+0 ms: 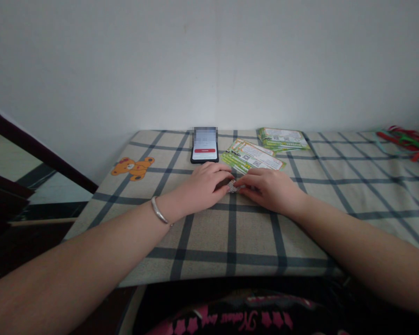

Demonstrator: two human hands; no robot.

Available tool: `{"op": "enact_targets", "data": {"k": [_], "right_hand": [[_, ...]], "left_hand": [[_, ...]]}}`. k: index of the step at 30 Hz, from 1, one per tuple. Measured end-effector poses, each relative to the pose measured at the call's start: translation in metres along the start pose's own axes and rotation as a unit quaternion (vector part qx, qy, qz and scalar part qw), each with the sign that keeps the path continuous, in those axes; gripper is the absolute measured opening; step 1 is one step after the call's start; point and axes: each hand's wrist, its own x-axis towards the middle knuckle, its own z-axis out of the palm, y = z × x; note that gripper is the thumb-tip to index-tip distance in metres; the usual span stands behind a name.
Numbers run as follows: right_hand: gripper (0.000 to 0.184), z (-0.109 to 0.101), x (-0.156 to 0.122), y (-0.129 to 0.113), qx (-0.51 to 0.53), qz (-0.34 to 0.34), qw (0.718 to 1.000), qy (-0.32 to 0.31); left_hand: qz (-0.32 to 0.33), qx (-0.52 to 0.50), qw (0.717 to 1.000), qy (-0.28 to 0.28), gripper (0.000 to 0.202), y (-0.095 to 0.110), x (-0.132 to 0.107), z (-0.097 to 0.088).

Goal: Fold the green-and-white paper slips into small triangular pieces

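Between my fingertips is a small whitish, printed-looking piece (232,186), mostly covered, perhaps folded paper; its kind does not show. My left hand (211,185) pinches its left side, thumb below and fingers above. From the right, my right hand (265,187) closes thumb and fingers on the other side. Both hands rest low over the checked tablecloth (209,237). Just beyond my right hand lie several overlapping green and white printed cards (256,157). A phone (205,146) with a lit screen and a red bar lies past my left hand.
A second stack of printed cards (282,138) lies by the wall (216,65). At the far right is a tangle of red and green material (410,144). An orange bear figure (132,168) is near the table's left edge. A dark rail (38,144) slants down at left.
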Motion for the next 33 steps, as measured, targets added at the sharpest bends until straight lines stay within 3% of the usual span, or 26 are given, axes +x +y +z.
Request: {"op": "enact_targets", "data": {"k": [4,10,22,29,33], "right_hand": [[0.027,-0.002,-0.002,-0.003,-0.030,-0.069,0.997,0.000],[0.027,-0.003,-0.003,-0.006,-0.064,-0.083,0.994,0.017],[0.026,-0.004,-0.003,-0.018,-0.058,0.011,0.998,-0.010],[0.023,-0.002,-0.001,-0.017,-0.003,0.055,0.998,-0.012],[0.022,-0.001,0.000,-0.014,0.011,0.059,0.998,-0.015]], "left_hand": [[-0.006,-0.037,0.999,0.004,0.011,-0.002,0.001,0.000],[-0.004,-0.027,1.000,-0.003,0.009,-0.004,0.002,0.001],[0.050,0.052,0.997,-0.024,0.007,0.003,0.002,-0.004],[0.052,0.139,0.989,-0.013,0.013,0.013,0.001,-0.008],[0.034,0.127,0.991,-0.006,0.015,0.016,0.000,-0.006]]}}
